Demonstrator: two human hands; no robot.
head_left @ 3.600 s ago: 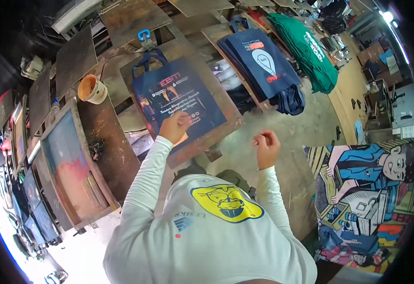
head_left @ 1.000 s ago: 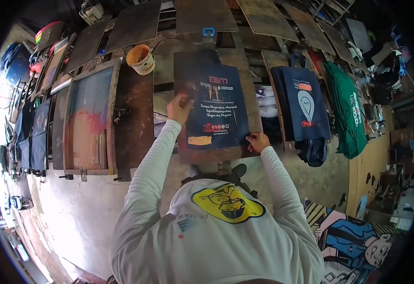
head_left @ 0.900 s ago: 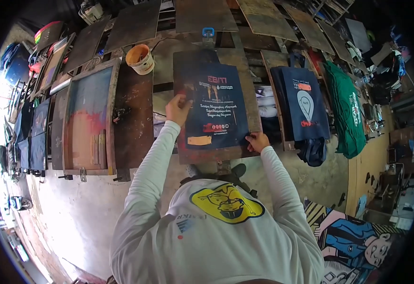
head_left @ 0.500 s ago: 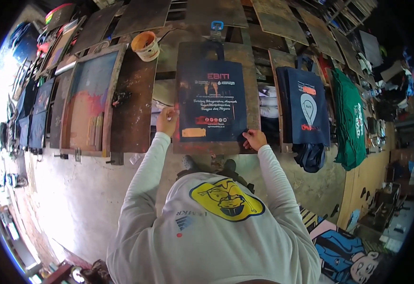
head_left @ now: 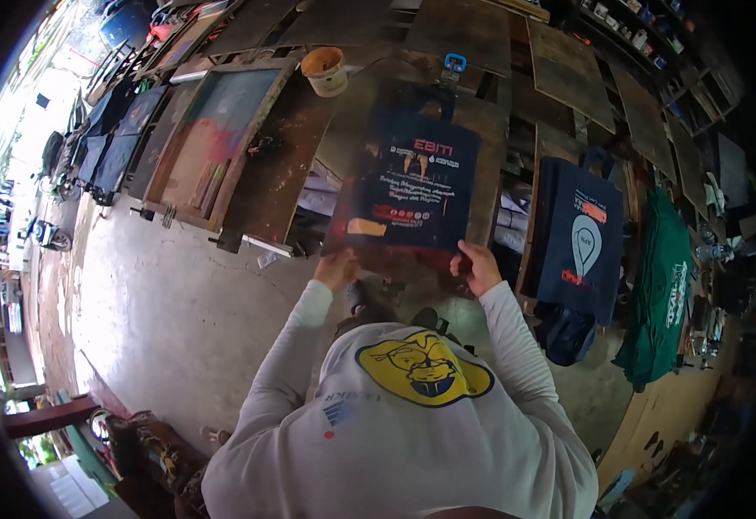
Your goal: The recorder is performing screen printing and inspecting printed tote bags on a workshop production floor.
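Dark blue bag [head_left: 447, 197] is lying print-up on a brown board [head_left: 492, 143], middle of the scene. Left hand [head_left: 336, 268]'s curled by its near left corner, right hand [head_left: 479, 267]'s at the near right one, can't tell if either's really gripping. Bucket [head_left: 328, 80]'s far left, more bags [head_left: 558, 221] right.

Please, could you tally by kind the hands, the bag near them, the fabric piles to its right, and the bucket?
Left hand and right hand: 2
Dark blue bag: 1
Dark blue pile and green pile: 2
Bucket: 1
Total: 6
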